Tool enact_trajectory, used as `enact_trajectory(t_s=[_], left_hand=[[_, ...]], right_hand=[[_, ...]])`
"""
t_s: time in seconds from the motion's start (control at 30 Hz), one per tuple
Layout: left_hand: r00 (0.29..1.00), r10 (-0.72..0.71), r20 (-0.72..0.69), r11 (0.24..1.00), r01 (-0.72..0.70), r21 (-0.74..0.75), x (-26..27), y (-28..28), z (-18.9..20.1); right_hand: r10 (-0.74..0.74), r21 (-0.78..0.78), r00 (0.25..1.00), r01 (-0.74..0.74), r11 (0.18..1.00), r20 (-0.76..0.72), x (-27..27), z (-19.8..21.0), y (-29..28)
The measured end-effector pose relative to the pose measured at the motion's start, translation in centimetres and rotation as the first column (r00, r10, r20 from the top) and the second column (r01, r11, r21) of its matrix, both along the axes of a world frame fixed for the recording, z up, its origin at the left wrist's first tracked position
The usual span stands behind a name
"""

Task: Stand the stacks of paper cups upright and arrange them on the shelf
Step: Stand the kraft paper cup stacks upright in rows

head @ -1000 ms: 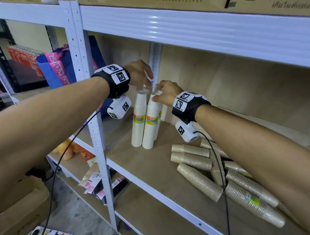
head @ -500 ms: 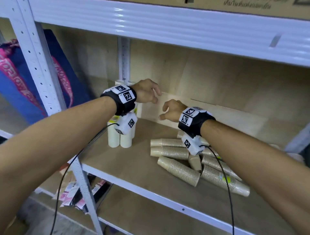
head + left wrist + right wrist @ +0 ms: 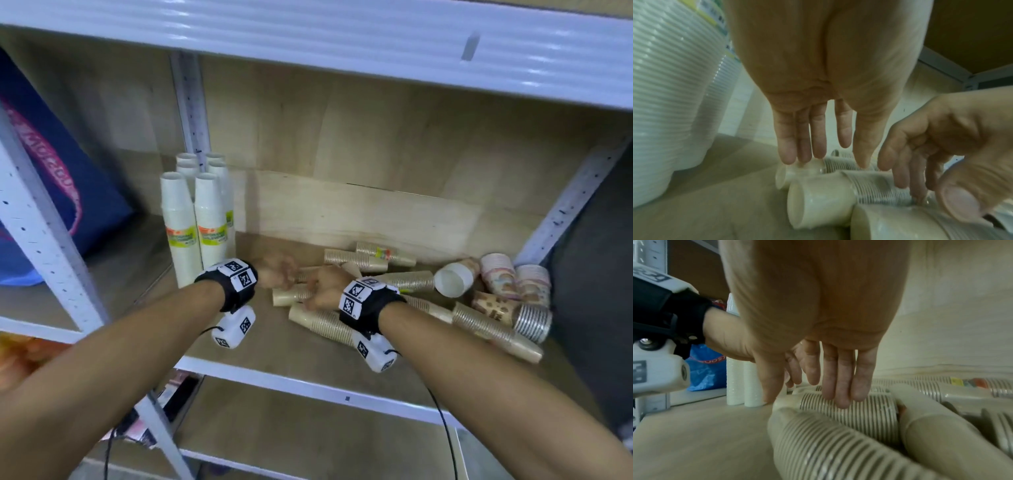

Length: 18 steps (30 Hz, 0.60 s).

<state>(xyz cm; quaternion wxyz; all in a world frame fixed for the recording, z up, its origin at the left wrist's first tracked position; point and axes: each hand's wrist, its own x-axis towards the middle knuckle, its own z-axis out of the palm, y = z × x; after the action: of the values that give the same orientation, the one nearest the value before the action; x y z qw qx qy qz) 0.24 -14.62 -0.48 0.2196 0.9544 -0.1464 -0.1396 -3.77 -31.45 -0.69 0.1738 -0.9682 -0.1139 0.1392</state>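
The brown stacks (image 3: 322,323) lie flat on the shelf (image 3: 308,356), directly beneath both hands. Right hand (image 3: 325,289) and left hand (image 3: 277,274) reach down with fingers extended, holding nothing yet. White stacks (image 3: 195,219) already stand left of them. Next move, likely: grip one stack and tip it upright.

Upright stacks (image 3: 191,219): back left of the shelf (image 3: 239,346), touching.
Fallen stacks (image 3: 394,294): lying right of them.
Hands: left hand (image 3: 277,274) and right hand (image 3: 325,287) over the pile's left end.
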Motion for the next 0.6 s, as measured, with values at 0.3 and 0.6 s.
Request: enact_trajectory(t_s=[0.3,0.6], left_hand=[[0.997,-0.022,-0.072,1.0,0.021,-0.02,0.2,0.5,-3.7],[0.999,-0.027,-0.046,1.0,0.027,0.001,0.4,0.9,-4.8]], right_hand=[[0.024,-0.047,1.0,-0.025,0.999,-0.004,-0.7,-2.6,-0.7],[0.04,-0.036,0.996,-0.043,0.998,-0.081,-0.9,-4.0,-0.2]])
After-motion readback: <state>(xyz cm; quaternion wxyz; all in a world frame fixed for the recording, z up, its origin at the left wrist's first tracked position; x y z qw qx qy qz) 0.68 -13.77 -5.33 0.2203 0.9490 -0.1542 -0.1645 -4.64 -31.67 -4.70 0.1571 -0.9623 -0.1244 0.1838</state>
